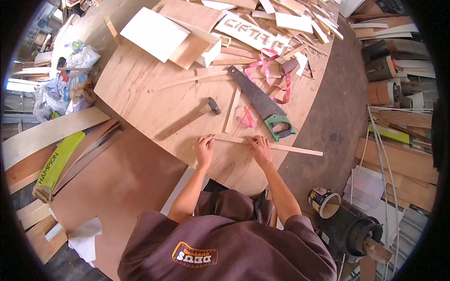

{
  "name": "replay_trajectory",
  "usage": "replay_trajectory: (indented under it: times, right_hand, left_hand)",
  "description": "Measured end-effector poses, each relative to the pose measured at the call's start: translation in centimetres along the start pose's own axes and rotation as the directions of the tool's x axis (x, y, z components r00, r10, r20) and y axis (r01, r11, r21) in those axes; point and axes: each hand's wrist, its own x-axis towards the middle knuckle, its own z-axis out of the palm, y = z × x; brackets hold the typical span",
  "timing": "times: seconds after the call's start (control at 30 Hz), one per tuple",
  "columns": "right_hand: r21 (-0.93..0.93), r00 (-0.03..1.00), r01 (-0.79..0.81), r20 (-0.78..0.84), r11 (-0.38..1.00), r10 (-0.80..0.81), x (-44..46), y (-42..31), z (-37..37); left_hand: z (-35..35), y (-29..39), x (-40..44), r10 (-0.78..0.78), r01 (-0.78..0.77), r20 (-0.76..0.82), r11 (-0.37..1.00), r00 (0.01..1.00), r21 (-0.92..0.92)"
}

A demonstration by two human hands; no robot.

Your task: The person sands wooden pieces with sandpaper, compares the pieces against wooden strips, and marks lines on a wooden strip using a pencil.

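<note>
A thin pale wooden strip [295, 149] lies across the near edge of the wooden tabletop [136, 89], its right end sticking out past the edge. My left hand [203, 149] pinches the strip's left end between closed fingers; whether it also holds something small there is too fine to tell. Farther right, my right hand [259, 149] grips the same strip with bent fingers. A hand saw [255, 96] with a green handle rests just beyond my right hand. Beyond my left hand lies a hammer [187, 119] with a wooden handle. Pink measuring tape [246, 118] curls beside the saw.
Another narrow wooden strip [232, 110] lies between hammer and saw. White-faced boards [154, 33] and heaped offcuts [295, 21] cover the table's far side. On the floor at right stand a paint bucket [324, 203] and a black machine [351, 229]. Stacked boards [51, 136] flank the left.
</note>
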Motion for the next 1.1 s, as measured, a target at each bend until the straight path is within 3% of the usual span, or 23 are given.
replay_trajectory:
  times: [0.07,0.23,0.33,0.4,0.53,0.8,0.93,1.1]
  right_hand:
    - [0.037,0.997,0.060,0.049,0.998,-0.062,0.1,0.1,0.1]
    - [-0.014,0.998,0.068,0.012,0.998,-0.068,0.1,0.2,1.2]
    - [-0.040,0.998,0.065,-0.003,0.997,-0.065,0.1,0.3,1.8]
    - [-0.064,0.998,0.064,-0.024,0.996,-0.065,0.2,0.3,2.0]
    - [-0.074,0.999,0.052,-0.009,0.996,-0.053,0.3,0.2,2.2]
    - [-0.078,0.996,0.056,-0.057,0.995,-0.061,0.0,-0.1,1.8]
    - [-0.078,0.998,0.049,-0.022,0.996,-0.051,0.0,-0.4,1.4]
    - [-0.048,0.998,0.064,-0.009,0.997,-0.065,0.1,-0.6,1.4]
  left_hand:
    - [0.1,-0.2,0.1,-0.006,0.006,0.004,1.000,1.000,-0.028]
    - [-0.1,-1.0,0.4,0.051,-0.051,0.026,0.999,0.998,-0.014]
    - [0.1,-1.1,0.5,0.040,-0.039,0.015,0.995,0.999,-0.096]
    - [0.1,-0.9,0.5,-0.054,0.058,0.052,0.996,0.997,-0.069]
    - [-0.2,-0.3,0.8,0.044,-0.044,0.015,0.999,0.999,-0.022]
    - [0.4,-0.6,0.1,-0.073,0.057,0.109,0.988,0.991,0.141]
    - [0.5,-0.1,0.1,-0.141,0.142,0.059,0.990,0.988,-0.017]
    - [-0.1,1.0,-0.2,-0.150,0.144,0.045,0.982,0.988,0.120]
